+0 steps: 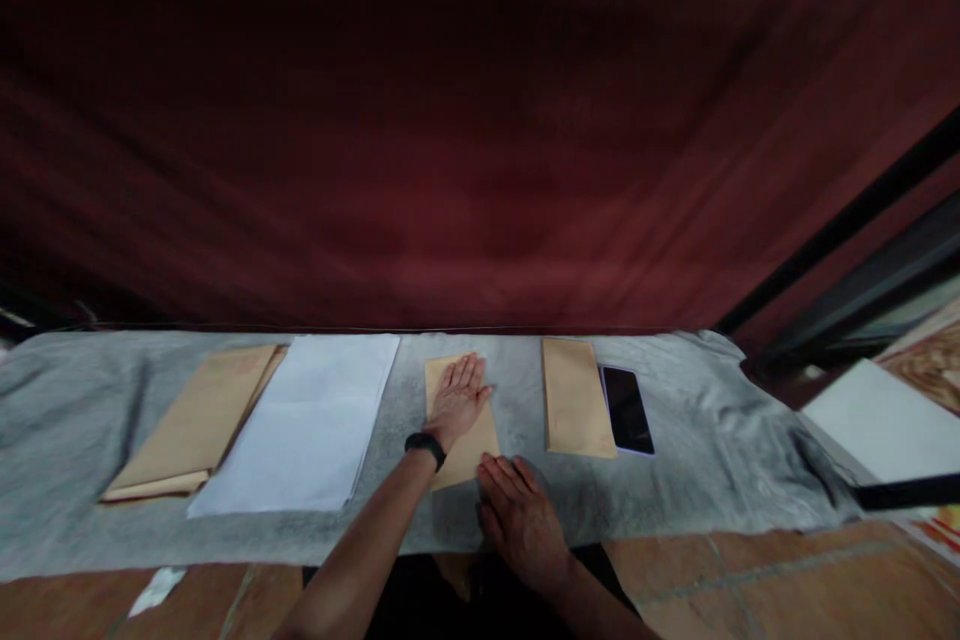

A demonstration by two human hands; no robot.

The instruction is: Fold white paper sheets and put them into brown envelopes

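Note:
A brown paper envelope [474, 440] lies on the grey cloth in the middle. My left hand [459, 402], with a black band on the wrist, rests flat on its upper part, fingers stretched forward. At the envelope's lower right corner is my right hand [517, 512], palm down with its fingers extended and the fingertips by the paper's edge. Neither hand grips anything. To the right lies another brown envelope [576, 400], beside a dark-screened phone [628, 410] with a purple edge.
White paper sheets [304, 430] and a stack of larger brown envelopes [191, 415] lie to the left on the grey cloth [697, 460]. A dark red curtain [480, 170] hangs behind. At the far right is a white panel [885, 420].

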